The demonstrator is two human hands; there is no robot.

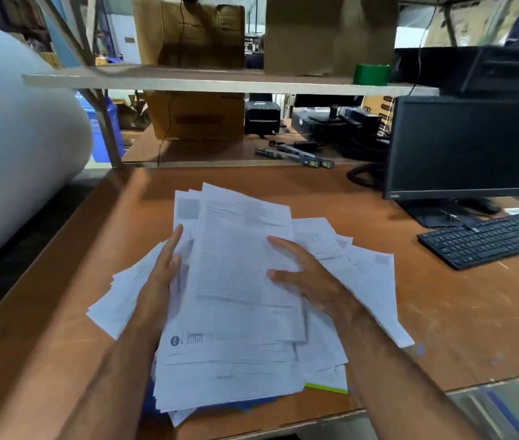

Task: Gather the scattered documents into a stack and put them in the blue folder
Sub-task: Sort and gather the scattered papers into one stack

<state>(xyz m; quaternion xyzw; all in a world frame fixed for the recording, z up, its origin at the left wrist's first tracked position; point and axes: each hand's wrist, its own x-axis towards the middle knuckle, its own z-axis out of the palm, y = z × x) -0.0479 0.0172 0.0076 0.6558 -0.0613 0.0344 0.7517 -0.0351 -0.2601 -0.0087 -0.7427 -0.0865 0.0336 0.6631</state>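
Head view. Papers (pixel 242 281) lie in a loose, fanned heap at the centre of the desk (pixel 461 312), corners sticking out toward 9, 12 and 3 o'clock; not squared up.

Left hand (pixel 159 281) sits at the 9 o'clock side of the heap, fingers straight and close together, edge-on against the sheets. Whether the thumb is tucked under any page cannot be told.

Right hand (pixel 309 277) lies on the heap toward 3 o'clock, fingers spread and relaxed, pressing flat on the top sheet, not curled round anything.

Blue folder (pixel 220 406): only a blue strip shows at 6 o'clock, under the near edge of the heap; a green-edged sheet (pixel 326 388) pokes out at 5 o'clock.

Judgement: gathering mostly done, the sheets being in one place. Left: align the edges into a true stack, free the folder, put the stack inside.

Keyboard (pixel 487 239) and monitor (pixel 461 147) stand at 2 o'clock, well apart.
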